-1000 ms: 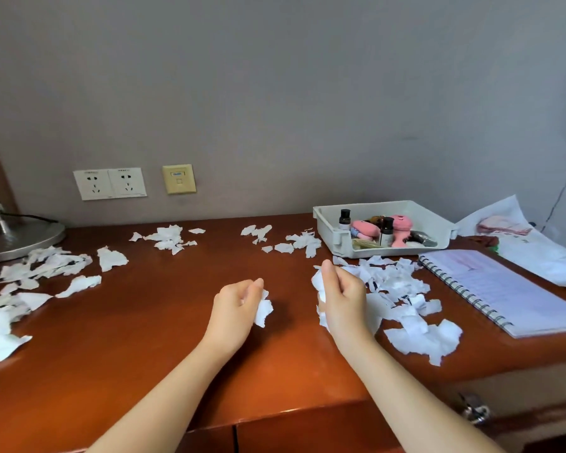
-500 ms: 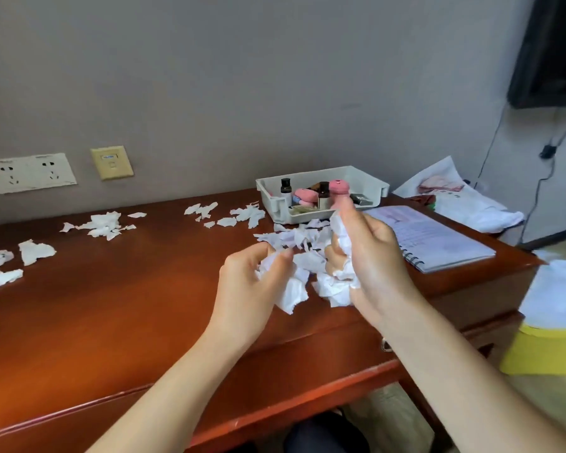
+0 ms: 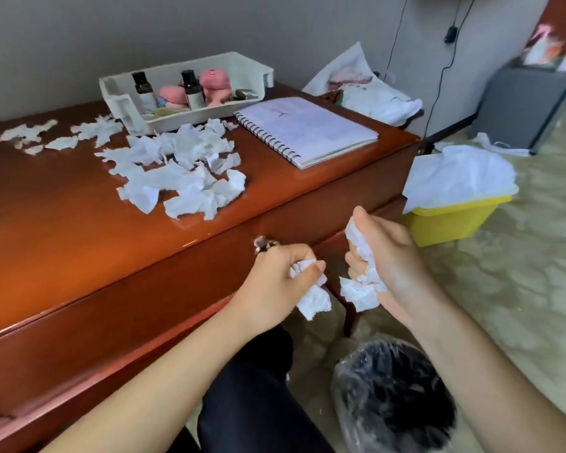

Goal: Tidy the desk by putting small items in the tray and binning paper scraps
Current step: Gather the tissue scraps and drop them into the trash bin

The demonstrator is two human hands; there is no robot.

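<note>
**Both hands holding paper scraps beyond the front edge of the table, above the floor.** The left hand [image 3: 275, 273] is curled round the left-hand wad [image 3: 312, 300] of crumpled scraps, much of which hangs below the fingers. The right hand [image 3: 389, 266] clenches the right-hand wad [image 3: 360, 289] in a fist, thumb uppermost, with a tail of paper sticking out beneath. The bin [image 3: 347, 374], lined with a clear bag, stands on the floor below the hands and nearer the viewer.

A loose pile of scraps [image 3: 183, 171] lies on the table [image 3: 62, 207] just in front of the tray [image 3: 125, 109], which holds small bottles [image 3: 143, 89] and pink items. Smaller scraps [image 3: 30, 134] lie farther left, and a spiral notebook [image 3: 307, 129] lies to the right of the pile.

**Risks.**
- Neither hand appears to be squarely over the bin mouth, so paper let go here would probably land on the floor or on the dark-clad leg beside the bin.
- Each wad is a loose bundle, not a ball. Light pieces are likely to separate and drift sideways as they fall.
- The hanging tails are held least firmly and could slip free early.
- The slack liner rim may deflect scraps that strike it.
</note>
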